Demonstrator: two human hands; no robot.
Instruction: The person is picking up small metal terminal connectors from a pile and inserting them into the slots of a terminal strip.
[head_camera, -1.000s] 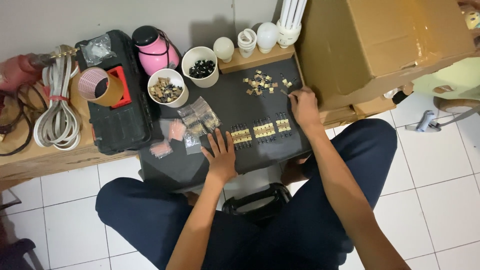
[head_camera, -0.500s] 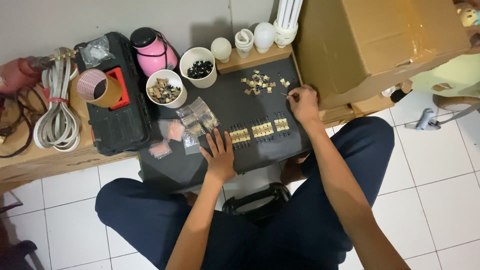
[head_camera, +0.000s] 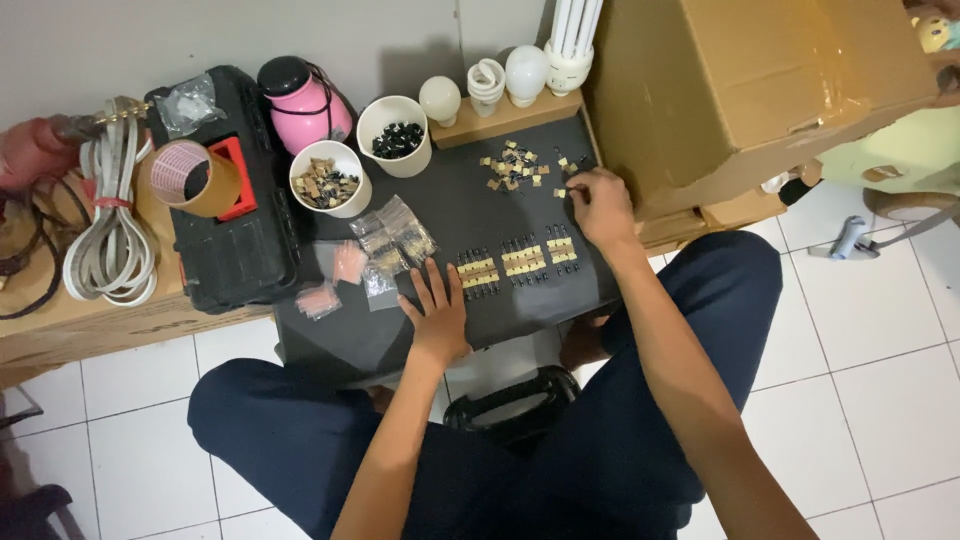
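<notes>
Your right hand (head_camera: 603, 205) sits at the upper centre of the frame, fingers pinched together at the edge of the loose pile of small tan-and-black parts (head_camera: 512, 166) on the dark work board (head_camera: 330, 335); whether a part is already caught between the fingertips is too small to tell. Your left hand (head_camera: 438, 312) lies flat in the middle of the frame, fingers spread and released, palm pressing the board just left of the three neat rows of sorted parts (head_camera: 518, 260). By the look of it you are in the picking step: drawing single pieces from the pile to add to the rows below it. The next move calls for a fine pinch on one piece only, then a short carry down and left to the end of a row, keeping the left hand steady so the board does not shift. In the upper left of the frame two white cups (head_camera: 325, 180) hold more parts beside a pink jug (head_camera: 300, 105) and a black toolbox (head_camera: 235, 235); a cardboard box (head_camera: 740, 90) fills the upper right.
</notes>
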